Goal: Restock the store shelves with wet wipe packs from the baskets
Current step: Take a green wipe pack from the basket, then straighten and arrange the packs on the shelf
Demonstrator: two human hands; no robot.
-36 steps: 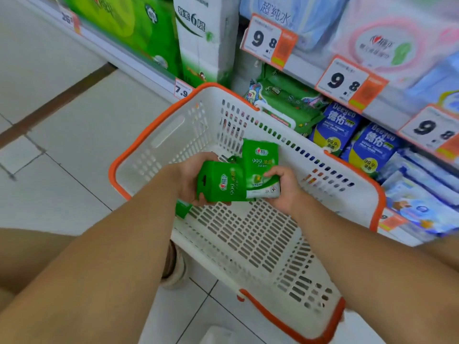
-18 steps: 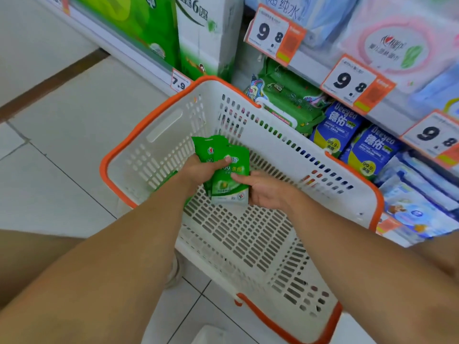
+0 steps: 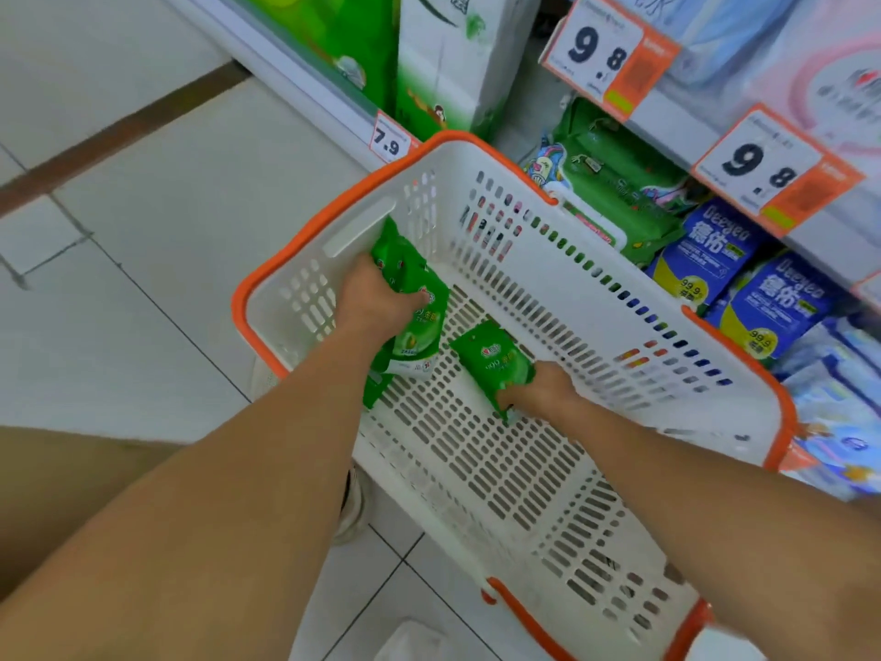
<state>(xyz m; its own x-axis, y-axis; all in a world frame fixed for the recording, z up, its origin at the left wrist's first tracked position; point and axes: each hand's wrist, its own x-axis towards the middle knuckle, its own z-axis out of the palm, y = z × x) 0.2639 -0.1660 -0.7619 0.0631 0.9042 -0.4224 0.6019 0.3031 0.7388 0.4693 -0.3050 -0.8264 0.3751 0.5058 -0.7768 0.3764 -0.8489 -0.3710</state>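
Here we grip a bunch of green wipe packs (image 3: 414, 298) in our left hand (image 3: 376, 302) inside the basket (image 3: 538, 269), long axes running toward the far-left corner; our right hand (image 3: 541, 388) pinches one green pack (image 3: 496, 369) on the basket floor, pointing likewise.

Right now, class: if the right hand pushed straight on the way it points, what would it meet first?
The right hand already grips a green wipe pack; beyond that, probably the basket's far slotted wall, though depth is unclear.

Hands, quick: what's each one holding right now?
Left hand: grips a bunch of green wipe packs.
Right hand: grips one green wipe pack.
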